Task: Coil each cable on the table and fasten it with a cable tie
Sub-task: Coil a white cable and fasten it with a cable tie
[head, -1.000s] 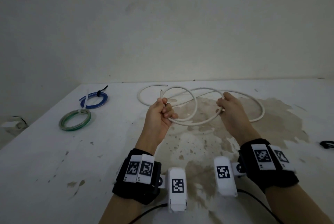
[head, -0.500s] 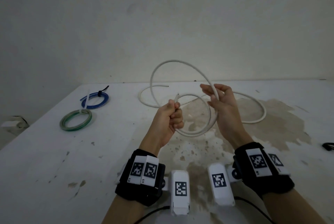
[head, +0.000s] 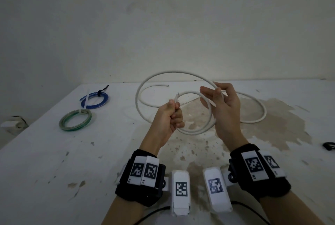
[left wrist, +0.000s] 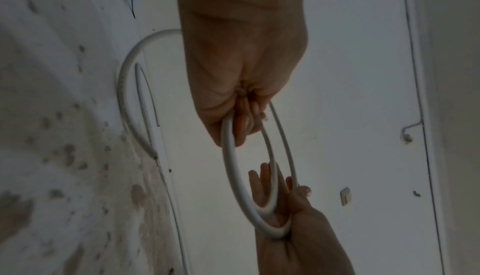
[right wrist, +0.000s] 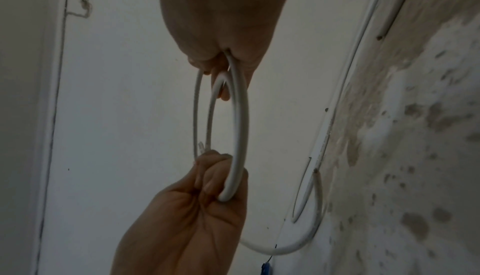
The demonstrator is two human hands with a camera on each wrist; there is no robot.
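Note:
A long white cable (head: 195, 131) is half coiled above the stained white table (head: 45, 161). My left hand (head: 167, 117) is a fist round the coil's near side, one cable end sticking up from it. My right hand (head: 220, 103) is raised beside it, thumb and forefinger pinching a cable strand, the other fingers straight with a loop running across the palm. In the left wrist view the loops (left wrist: 235, 173) run from my left fist down to the right hand (left wrist: 291, 203). In the right wrist view the coil (right wrist: 240, 127) hangs between both hands. The cable's rest lies on the table to the right.
Two coiled cables lie at the far left: a blue one (head: 95, 98) with a black tie and a green one (head: 75, 120) with a white tie. A small black object (head: 329, 145) sits at the table's right edge. The wall stands right behind the table.
Both hands have lifted the white cable off the table. My right hand has swung a new large loop up and over toward the left hand, which keeps its grip.

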